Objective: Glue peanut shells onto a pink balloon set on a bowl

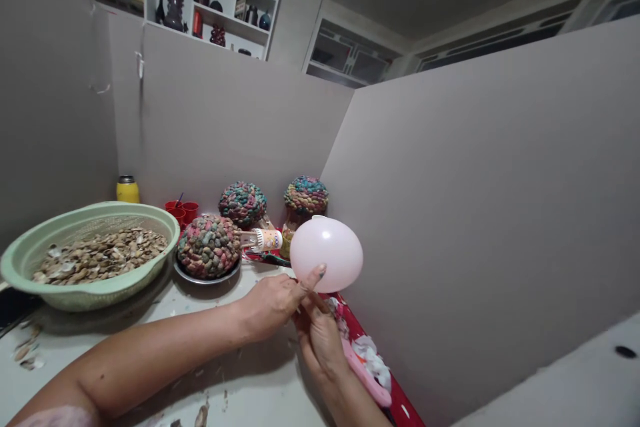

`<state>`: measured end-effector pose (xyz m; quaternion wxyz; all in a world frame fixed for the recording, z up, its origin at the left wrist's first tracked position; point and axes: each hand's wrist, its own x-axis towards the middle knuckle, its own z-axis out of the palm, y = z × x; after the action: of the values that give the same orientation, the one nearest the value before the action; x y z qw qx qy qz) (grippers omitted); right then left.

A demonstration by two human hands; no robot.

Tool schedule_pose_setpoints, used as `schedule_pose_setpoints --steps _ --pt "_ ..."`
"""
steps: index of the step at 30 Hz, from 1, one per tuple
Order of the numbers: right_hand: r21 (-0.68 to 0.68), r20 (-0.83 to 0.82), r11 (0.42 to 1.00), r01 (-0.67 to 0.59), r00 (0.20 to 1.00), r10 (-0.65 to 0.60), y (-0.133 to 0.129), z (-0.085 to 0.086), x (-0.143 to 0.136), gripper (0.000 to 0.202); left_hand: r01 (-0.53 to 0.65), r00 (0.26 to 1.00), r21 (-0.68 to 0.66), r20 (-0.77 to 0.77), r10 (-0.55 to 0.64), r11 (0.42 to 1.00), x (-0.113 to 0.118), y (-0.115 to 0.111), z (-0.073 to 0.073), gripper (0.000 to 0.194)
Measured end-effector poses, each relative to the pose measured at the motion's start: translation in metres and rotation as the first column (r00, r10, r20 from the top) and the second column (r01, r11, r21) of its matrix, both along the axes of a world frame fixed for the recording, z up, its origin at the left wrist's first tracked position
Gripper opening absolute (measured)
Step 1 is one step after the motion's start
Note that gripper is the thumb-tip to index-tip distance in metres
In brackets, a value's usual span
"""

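A blown-up pale pink balloon (pixel 327 250) stands above my two hands, just right of the middle of the head view. My left hand (pixel 273 303) reaches across from the left and is closed at the lower end of the balloon, its thumb raised against the balloon's side. From below, my right hand (pixel 323 337) is closed at the same end, fingers pinched together and touching the left hand. The balloon's neck is hidden between the fingers.
A green basket (pixel 93 290) of brown shells stands left. Colourful shell-covered balls (pixel 210 247) sit behind my hands, one on a metal plate, near a printed paper cup (pixel 269 240). Red cups (pixel 190 212) and a yellow bottle (pixel 128 190) stand farther back. Grey panels (pixel 475 200) enclose the table.
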<state>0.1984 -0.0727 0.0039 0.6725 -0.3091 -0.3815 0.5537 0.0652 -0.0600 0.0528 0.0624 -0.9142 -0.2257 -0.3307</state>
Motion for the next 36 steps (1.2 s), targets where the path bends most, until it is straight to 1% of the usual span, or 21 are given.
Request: schedule_pose_setpoints --steps 3,6,8,11,13,16,18,20,21,22,23,24,25,26,28,29,30,33,34,36 --pt "0.012 -0.024 1.0 -0.006 1.0 0.006 -0.001 0.006 -0.001 0.024 -0.024 1.0 0.075 0.014 0.023 0.997 0.002 -0.002 0.0 0.091" --pt "0.019 -0.039 0.999 -0.026 0.999 0.027 -0.004 0.014 -0.001 0.025 -0.047 0.999 0.208 0.018 0.044 0.977 0.003 -0.004 -0.002 0.082" --pt "0.028 -0.045 0.999 -0.043 0.998 0.044 -0.006 0.019 -0.002 0.027 -0.043 0.999 0.284 0.032 0.035 0.958 0.003 -0.004 -0.004 0.077" --pt "0.059 -0.046 0.997 -0.046 0.998 0.049 -0.007 0.024 -0.003 0.031 -0.026 0.999 0.346 0.053 0.008 0.938 0.002 -0.001 -0.009 0.072" --pt "0.075 -0.049 0.996 -0.044 0.998 0.048 -0.006 0.025 -0.003 0.036 0.007 0.997 0.347 0.068 -0.032 0.938 0.002 0.003 -0.014 0.071" --pt "0.073 -0.092 0.997 -0.009 0.996 0.016 -0.001 0.027 0.001 0.039 0.071 0.984 0.309 0.135 -0.118 0.948 0.004 0.005 -0.022 0.072" --pt "0.069 -0.139 0.997 0.038 0.99 -0.028 0.002 0.03 0.006 0.034 0.12 0.959 0.238 0.223 -0.175 0.964 0.006 0.002 -0.026 0.073" --pt "0.07 -0.181 0.995 0.072 0.982 -0.058 0.005 0.033 0.012 0.028 0.168 0.914 0.1 0.356 -0.193 0.981 0.009 -0.002 -0.025 0.069" --pt "0.071 -0.188 0.994 0.086 0.98 -0.072 0.007 0.035 0.015 0.027 0.18 0.887 0.0 0.433 -0.163 0.984 0.009 -0.005 -0.023 0.063" --pt "0.076 -0.181 0.992 0.101 0.98 -0.086 0.008 0.036 0.018 0.026 0.183 0.856 -0.115 0.506 -0.101 0.976 0.01 -0.007 -0.02 0.054" --pt "0.087 -0.157 0.99 0.113 0.983 -0.098 0.008 0.037 0.019 0.024 0.18 0.824 -0.24 0.566 -0.013 0.954 0.011 -0.009 -0.015 0.044" --pt "0.105 -0.108 0.988 0.114 0.989 -0.103 0.009 0.036 0.02 0.022 0.182 0.793 -0.368 0.603 0.085 0.912 0.012 -0.009 -0.01 0.036" --pt "0.129 -0.047 0.986 0.104 0.994 -0.098 0.009 0.035 0.02 0.02 0.201 0.767 -0.486 0.618 0.172 0.85 0.013 -0.009 -0.005 0.031" --pt "0.153 0.013 0.985 0.083 0.996 -0.086 0.01 0.034 0.02 0.019 0.238 0.751 -0.588 0.617 0.238 0.773 0.014 -0.009 -0.001 0.03" --pt "0.187 0.101 0.982 0.037 0.993 -0.056 0.011 0.03 0.017 0.019 0.314 0.749 -0.72 0.588 0.305 0.619 0.015 -0.007 0.006 0.03" --pt "0.195 0.119 0.981 0.022 0.992 -0.046 0.012 0.028 0.016 0.02 0.345 0.748 -0.751 0.583 0.319 0.563 0.016 -0.007 0.008 0.031" --pt "0.199 0.127 0.98 0.013 0.991 -0.039 0.013 0.027 0.015 0.02 0.372 0.744 -0.768 0.582 0.329 0.521 0.017 -0.006 0.009 0.032" --pt "0.19 0.186 0.98 -0.053 0.982 0.017 0.014 0.029 0.014 0.025 0.495 0.667 -0.756 0.646 0.371 0.428 0.021 -0.005 0.008 0.035" --pt "0.185 0.208 0.979 -0.081 0.977 0.042 0.014 0.03 0.015 0.027 0.543 0.638 -0.745 0.666 0.387 0.386 0.022 -0.006 0.008 0.036" --pt "0.177 0.229 0.977 -0.123 0.97 0.081 0.014 0.033 0.017 0.031 0.609 0.601 -0.733 0.676 0.426 0.302 0.024 -0.007 0.005 0.037"
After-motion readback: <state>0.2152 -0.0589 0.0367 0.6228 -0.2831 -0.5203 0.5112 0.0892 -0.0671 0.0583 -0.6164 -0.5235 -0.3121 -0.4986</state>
